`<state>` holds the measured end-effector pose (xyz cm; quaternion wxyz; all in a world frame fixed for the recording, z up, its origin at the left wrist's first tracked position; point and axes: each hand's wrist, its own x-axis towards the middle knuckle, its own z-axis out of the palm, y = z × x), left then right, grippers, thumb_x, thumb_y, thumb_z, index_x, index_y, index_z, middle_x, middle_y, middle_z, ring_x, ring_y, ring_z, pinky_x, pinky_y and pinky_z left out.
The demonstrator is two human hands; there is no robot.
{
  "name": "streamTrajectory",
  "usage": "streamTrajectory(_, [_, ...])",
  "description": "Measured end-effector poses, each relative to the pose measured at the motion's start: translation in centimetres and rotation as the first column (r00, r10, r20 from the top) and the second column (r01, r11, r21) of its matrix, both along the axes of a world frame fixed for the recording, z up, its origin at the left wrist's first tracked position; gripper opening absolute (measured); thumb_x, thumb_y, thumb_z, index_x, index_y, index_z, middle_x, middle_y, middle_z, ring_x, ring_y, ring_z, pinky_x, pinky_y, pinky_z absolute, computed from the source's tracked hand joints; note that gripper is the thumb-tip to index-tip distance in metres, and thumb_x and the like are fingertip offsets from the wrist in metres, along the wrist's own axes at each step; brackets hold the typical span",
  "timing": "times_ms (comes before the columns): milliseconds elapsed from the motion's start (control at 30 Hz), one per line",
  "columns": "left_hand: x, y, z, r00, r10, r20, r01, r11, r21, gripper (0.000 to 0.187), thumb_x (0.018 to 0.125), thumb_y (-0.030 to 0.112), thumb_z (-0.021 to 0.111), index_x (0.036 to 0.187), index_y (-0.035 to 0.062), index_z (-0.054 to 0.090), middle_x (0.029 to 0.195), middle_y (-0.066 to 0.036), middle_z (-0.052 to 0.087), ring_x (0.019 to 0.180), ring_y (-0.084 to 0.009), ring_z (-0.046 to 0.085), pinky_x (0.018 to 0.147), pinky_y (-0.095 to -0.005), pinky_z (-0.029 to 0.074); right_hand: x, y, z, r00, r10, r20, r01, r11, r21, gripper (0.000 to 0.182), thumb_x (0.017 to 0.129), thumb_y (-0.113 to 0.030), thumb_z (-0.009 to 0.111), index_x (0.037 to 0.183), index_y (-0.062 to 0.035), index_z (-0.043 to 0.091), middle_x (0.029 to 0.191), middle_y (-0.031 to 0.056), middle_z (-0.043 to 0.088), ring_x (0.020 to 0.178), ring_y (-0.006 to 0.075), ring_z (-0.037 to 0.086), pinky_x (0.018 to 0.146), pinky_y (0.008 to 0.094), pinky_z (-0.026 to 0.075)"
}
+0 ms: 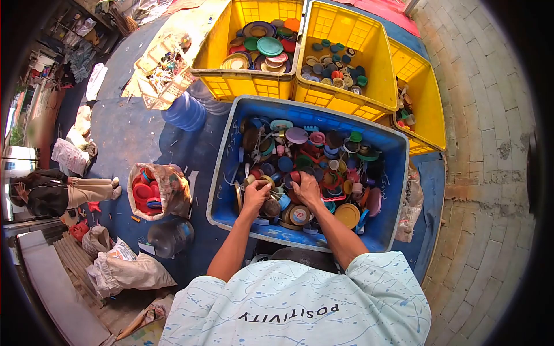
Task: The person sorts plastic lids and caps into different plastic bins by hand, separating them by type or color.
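Both hands reach into a large blue crate (pixel 311 234) filled with mixed plastic lids and caps. My left hand (pixel 256 197) is at the near left of the pile, its fingers curled on the edge of a lid (pixel 266 180) partly hidden by them. To its right, my right hand (pixel 307 190) has fingers closed round a small red cap (pixel 295 176). Below and between the hands lies a tan round lid with a white label (pixel 299 215). A larger yellow-brown lid (pixel 347 216) rests nearer the right side, and a mauve lid (pixel 296 135) lies farther back.
Behind the crate stand a yellow crate with large lids (pixel 245 86), another with smaller caps (pixel 346 98), and a third yellow crate (pixel 430 124). At left are a sack of red lids (pixel 184 193), water jugs (pixel 184 112), a pale basket (pixel 167 95) and a standing person (pixel 49 193).
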<state>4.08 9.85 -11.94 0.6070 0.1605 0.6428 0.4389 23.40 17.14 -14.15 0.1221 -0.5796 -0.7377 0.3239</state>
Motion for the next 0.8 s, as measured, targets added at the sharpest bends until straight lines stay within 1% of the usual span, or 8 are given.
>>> streamTrajectory(100, [0.6,1.4,0.1,0.947,-0.081,-0.310,0.104,0.993,0.059,0.021,0.085,0.013,0.066,0.102,0.0001,0.065,0.085,-0.006,0.067,0.071,-0.0128,0.062,0.064,-0.0252,0.050,0.6,0.5,1.0,0.964,-0.243,-0.109,0.207,0.942,-0.264,0.039,0.078,-0.026,0.069,0.105,0.0017,0.063,0.096,0.0260,0.065,0.093,0.0374,0.064,0.080,0.0416,0.050])
streamTrajectory(167, [0.9,2.5,-0.4,0.850,-0.140,-0.507,0.219,0.971,0.098,0.021,0.084,0.012,0.067,0.101,0.0007,0.066,0.089,-0.009,0.069,0.073,-0.0158,0.065,0.065,-0.0269,0.051,1.2,0.7,2.8,0.922,-0.354,-0.156,0.297,0.906,-0.300,0.039,0.080,-0.028,0.069,0.106,-0.0001,0.065,0.093,0.0211,0.068,0.087,0.0291,0.067,0.077,0.0371,0.051])
streamTrajectory(200, [1.1,3.2,0.1,0.828,-0.181,-0.531,0.258,0.963,0.075,0.022,0.080,0.010,0.068,0.100,0.0029,0.068,0.093,-0.011,0.069,0.080,-0.0229,0.064,0.073,-0.0331,0.051,1.7,0.6,2.8,0.901,-0.399,-0.172,0.335,0.890,-0.308,0.040,0.080,-0.029,0.070,0.107,0.0001,0.065,0.093,0.0191,0.068,0.086,0.0267,0.067,0.076,0.0363,0.051])
streamTrajectory(300, [1.6,4.3,-1.4,0.403,-0.162,-0.901,0.509,0.857,0.073,0.024,0.076,0.010,0.069,0.100,0.0060,0.070,0.097,-0.009,0.068,0.091,-0.0287,0.060,0.082,-0.0379,0.047,3.5,0.0,3.3,0.808,-0.511,-0.293,0.395,0.839,-0.374,0.041,0.083,-0.028,0.070,0.109,0.0023,0.064,0.094,0.0101,0.068,0.083,0.0163,0.064,0.071,0.0304,0.050])
streamTrajectory(333, [1.6,4.8,-1.9,0.409,-0.185,-0.894,0.532,0.844,0.068,0.027,0.074,0.013,0.069,0.100,0.0094,0.071,0.101,-0.007,0.068,0.099,-0.0307,0.054,0.087,-0.0408,0.042,4.2,-0.4,3.5,0.757,-0.553,-0.348,0.395,0.812,-0.431,0.041,0.083,-0.027,0.070,0.110,0.0027,0.063,0.095,0.0093,0.068,0.083,0.0152,0.064,0.071,0.0291,0.050])
streamTrajectory(400, [1.8,5.6,-2.6,0.272,-0.147,-0.951,0.630,0.774,0.060,0.026,0.073,0.012,0.067,0.099,0.0107,0.071,0.102,-0.006,0.067,0.100,-0.0286,0.054,0.086,-0.0396,0.041,4.9,-1.2,4.8,0.629,-0.628,-0.457,0.367,0.759,-0.538,0.040,0.085,-0.026,0.069,0.113,0.0024,0.061,0.093,0.0068,0.067,0.082,0.0107,0.063,0.067,0.0238,0.049])
streamTrajectory(567, [2.0,6.8,-4.6,0.012,-0.116,-0.993,0.756,0.651,-0.067,0.027,0.064,0.011,0.067,0.090,0.0128,0.072,0.108,-0.007,0.063,0.106,-0.0286,0.050,0.084,-0.0409,0.038,6.7,-3.2,6.8,0.514,-0.713,-0.477,0.384,0.689,-0.615,0.038,0.086,-0.024,0.070,0.112,0.0012,0.061,0.095,0.0055,0.067,0.082,0.0099,0.063,0.064,0.0223,0.050])
streamTrajectory(800, [2.5,7.3,-5.0,-0.014,-0.142,-0.990,0.753,0.649,-0.104,0.024,0.063,0.010,0.067,0.087,0.0095,0.070,0.110,-0.009,0.061,0.110,-0.0287,0.048,0.087,-0.0429,0.038,8.0,-5.1,7.1,0.446,-0.763,-0.469,0.399,0.638,-0.659,0.035,0.087,-0.027,0.069,0.110,-0.0026,0.062,0.096,0.0036,0.067,0.084,0.0095,0.062,0.067,0.0242,0.049])
